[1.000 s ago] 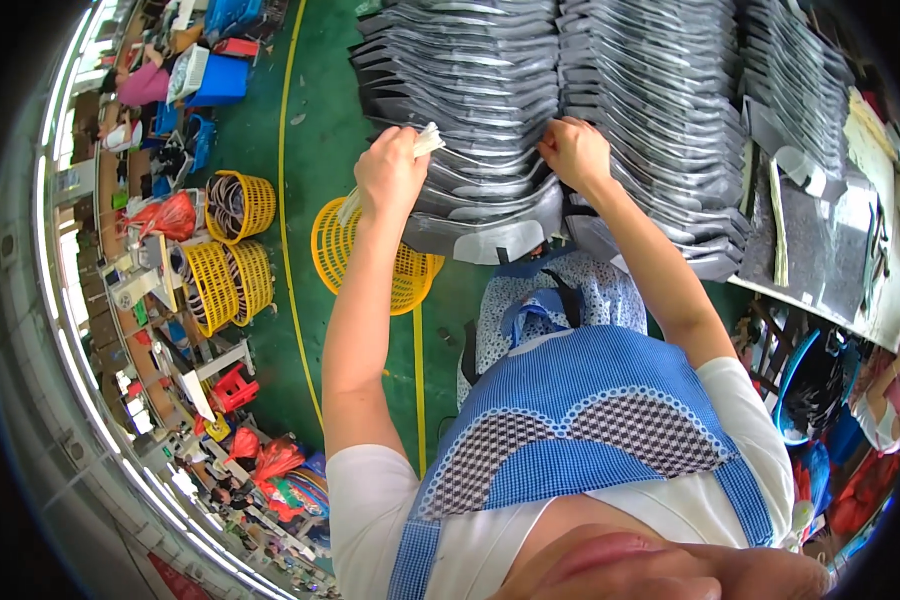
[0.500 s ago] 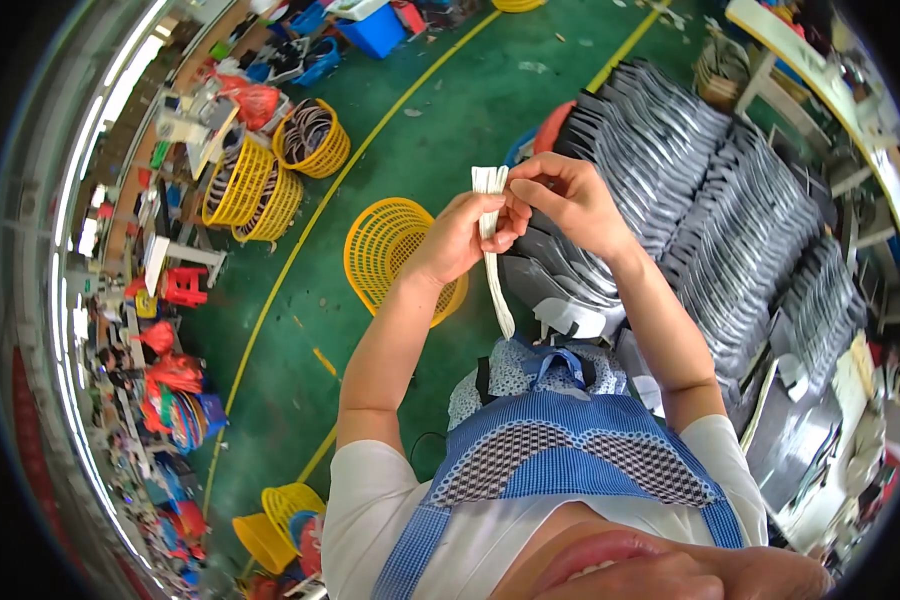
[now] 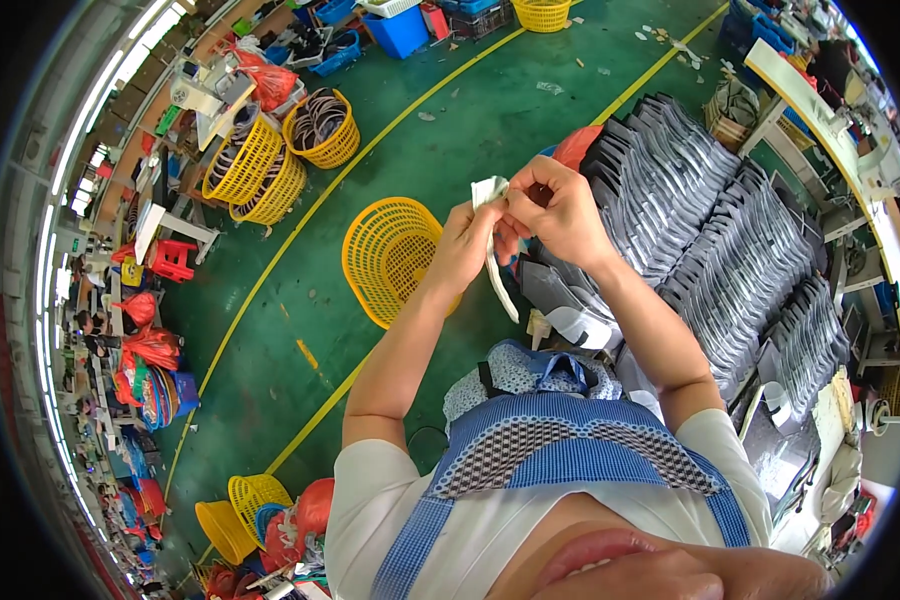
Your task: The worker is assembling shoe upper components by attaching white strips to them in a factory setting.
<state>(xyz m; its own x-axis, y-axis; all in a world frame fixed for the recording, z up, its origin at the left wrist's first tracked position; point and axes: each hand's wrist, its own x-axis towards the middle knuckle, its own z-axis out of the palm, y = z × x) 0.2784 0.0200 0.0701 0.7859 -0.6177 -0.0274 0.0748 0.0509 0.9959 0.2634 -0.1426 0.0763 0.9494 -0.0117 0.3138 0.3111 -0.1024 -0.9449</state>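
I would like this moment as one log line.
left hand: holds white strips | right hand: close beside strips | yellow basket: on green floor | grey pieces: stacked at right

The white strips point(image 3: 499, 281) look soft and matt, cloth or paper, while the stacked grey pieces point(image 3: 660, 200) have smooth, faintly shiny surfaces. The yellow basket point(image 3: 362, 262) appears to be perforated smooth plastic, the red bag point(image 3: 155, 347) thin, glossy plastic. The apron point(image 3: 535, 430) is matt cloth; the green floor point(image 3: 270, 330) looks smooth, dully shiny.
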